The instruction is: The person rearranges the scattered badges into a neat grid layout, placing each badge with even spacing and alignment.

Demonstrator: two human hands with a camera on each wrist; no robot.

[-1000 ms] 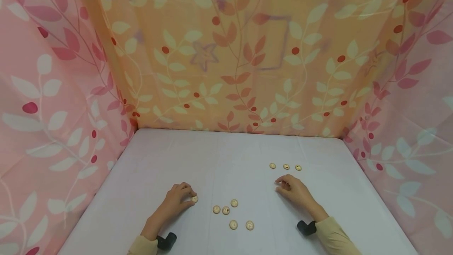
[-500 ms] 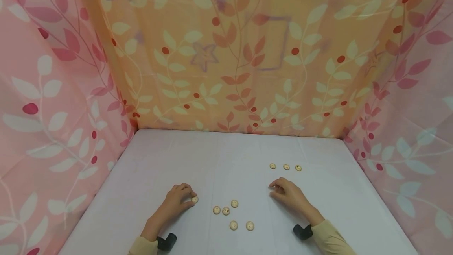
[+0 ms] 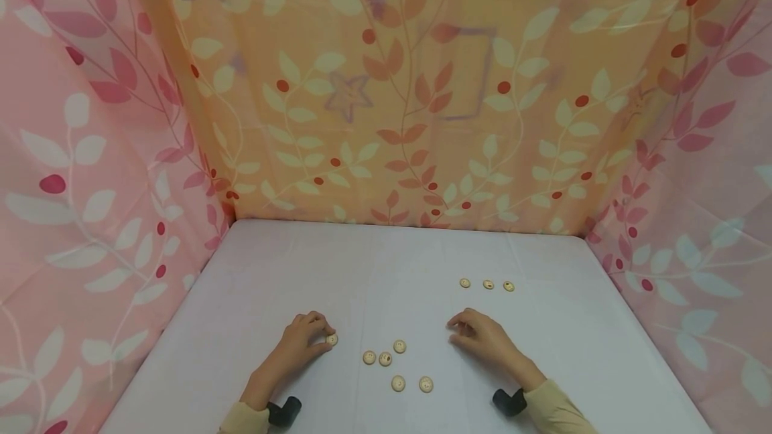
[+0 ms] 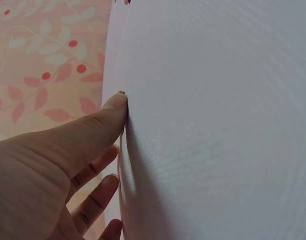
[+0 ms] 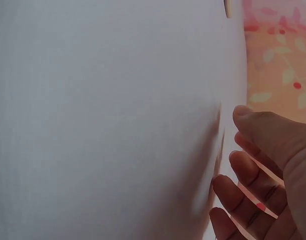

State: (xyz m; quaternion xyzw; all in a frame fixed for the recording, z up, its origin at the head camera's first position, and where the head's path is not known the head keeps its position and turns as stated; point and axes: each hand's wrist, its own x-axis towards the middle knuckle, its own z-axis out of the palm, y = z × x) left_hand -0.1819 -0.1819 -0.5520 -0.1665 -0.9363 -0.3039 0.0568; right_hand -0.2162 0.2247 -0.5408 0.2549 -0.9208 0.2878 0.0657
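Note:
My left hand pinches a small round wooden button between thumb and fingers, low at the table; the left wrist view hides it behind the thumb. Right of it lies a loose group of several pale buttons: two side by side, one nearly touching the other, one behind and two in front. My right hand hovers over the table right of this group. Its fingers are loosely bent, and no object shows between them. Farther back, three buttons lie in a row.
A white cloth covers the table. An orange leaf-patterned curtain hangs behind it, with pink curtains at both sides. A black wrist device sits on each wrist.
My right hand has moved left and slightly nearer, away from the row of three toward the loose group. The left hand stays in place, still pinching its button.

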